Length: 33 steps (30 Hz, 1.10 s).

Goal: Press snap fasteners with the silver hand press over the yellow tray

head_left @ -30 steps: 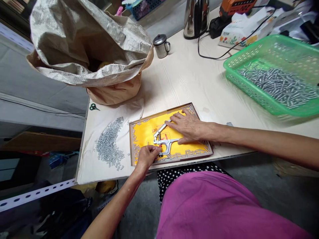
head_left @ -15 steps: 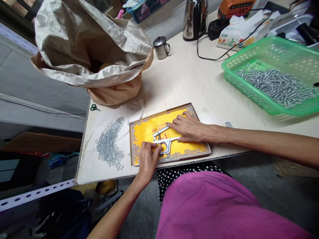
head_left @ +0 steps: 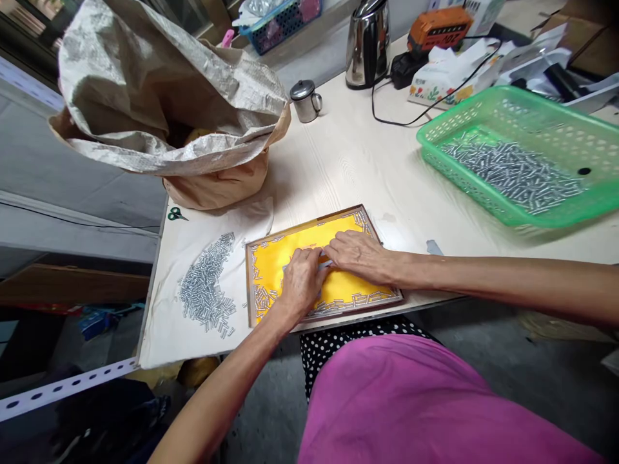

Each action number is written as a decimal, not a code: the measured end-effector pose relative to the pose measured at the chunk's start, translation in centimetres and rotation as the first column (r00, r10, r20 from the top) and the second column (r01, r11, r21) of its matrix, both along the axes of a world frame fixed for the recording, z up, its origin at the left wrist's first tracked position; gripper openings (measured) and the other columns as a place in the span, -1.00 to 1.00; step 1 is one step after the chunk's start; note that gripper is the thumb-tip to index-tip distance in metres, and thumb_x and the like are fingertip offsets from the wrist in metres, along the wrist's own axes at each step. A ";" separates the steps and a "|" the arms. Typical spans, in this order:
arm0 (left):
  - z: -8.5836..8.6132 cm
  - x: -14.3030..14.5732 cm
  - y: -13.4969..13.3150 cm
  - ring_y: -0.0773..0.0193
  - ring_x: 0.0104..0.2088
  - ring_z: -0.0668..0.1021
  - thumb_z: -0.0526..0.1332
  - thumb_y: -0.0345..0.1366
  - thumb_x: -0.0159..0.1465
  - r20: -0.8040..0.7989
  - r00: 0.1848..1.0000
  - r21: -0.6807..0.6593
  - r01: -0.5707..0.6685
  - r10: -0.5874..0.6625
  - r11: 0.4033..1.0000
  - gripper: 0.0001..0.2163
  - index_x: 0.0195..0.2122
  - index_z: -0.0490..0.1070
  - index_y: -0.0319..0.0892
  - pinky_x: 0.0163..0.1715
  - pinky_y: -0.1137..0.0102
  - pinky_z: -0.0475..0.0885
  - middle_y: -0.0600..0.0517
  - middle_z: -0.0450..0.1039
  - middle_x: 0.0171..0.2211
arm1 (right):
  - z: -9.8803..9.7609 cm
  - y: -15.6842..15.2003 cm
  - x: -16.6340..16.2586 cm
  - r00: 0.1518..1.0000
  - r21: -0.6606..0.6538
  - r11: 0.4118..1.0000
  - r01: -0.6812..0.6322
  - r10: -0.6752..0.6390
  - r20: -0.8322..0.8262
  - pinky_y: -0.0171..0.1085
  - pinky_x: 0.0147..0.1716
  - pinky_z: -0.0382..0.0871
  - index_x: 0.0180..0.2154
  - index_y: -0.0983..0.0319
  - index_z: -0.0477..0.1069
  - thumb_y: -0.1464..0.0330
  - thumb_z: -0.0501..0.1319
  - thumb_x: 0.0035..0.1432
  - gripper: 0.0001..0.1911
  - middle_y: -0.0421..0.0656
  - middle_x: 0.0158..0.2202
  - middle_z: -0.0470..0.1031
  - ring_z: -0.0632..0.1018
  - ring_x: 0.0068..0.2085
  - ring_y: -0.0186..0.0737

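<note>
A wooden-framed tray with a yellow floor (head_left: 271, 261) lies at the table's near edge, with small silver metal pins along its borders. My left hand (head_left: 302, 281) rests curled over the middle of the tray, covering most of a silver hand press tool (head_left: 323, 263). My right hand (head_left: 358, 254) lies palm down over the tool's handles, fingers pressed together and pointing left. The two hands touch. What my left fingers grip is hidden under the hand.
A heap of silver pins (head_left: 207, 290) lies on a white cloth (head_left: 178, 328) left of the tray. A big woven sack (head_left: 164, 103) stands behind it, small green scissors (head_left: 176, 214) beside it. A green basket (head_left: 517, 154) of pins is right; kettle (head_left: 365, 42), metal mug (head_left: 305, 100), cable behind.
My left hand has moved up from the tray's near edge onto the tool, next to my right hand. The tool is now mostly covered. The camera has tilted slightly.
</note>
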<state>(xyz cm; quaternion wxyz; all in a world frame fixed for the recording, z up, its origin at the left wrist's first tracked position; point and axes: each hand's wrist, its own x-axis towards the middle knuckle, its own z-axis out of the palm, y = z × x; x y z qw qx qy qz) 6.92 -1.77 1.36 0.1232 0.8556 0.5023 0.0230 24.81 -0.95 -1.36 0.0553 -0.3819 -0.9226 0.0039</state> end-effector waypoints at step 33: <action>-1.6 -17.7 9.6 0.15 -0.20 0.49 0.05 -0.31 0.35 -0.065 0.853 0.181 -0.500 0.518 0.847 -0.70 -0.34 0.58 -0.24 -0.15 0.35 0.33 -0.09 0.49 -0.30 | -2.9 -4.7 3.6 0.879 -0.054 0.998 0.027 -0.049 -0.474 -0.21 -0.22 0.15 -0.28 0.18 0.27 0.42 -0.05 0.42 -0.80 -0.24 -0.42 0.35 0.37 -0.38 -0.27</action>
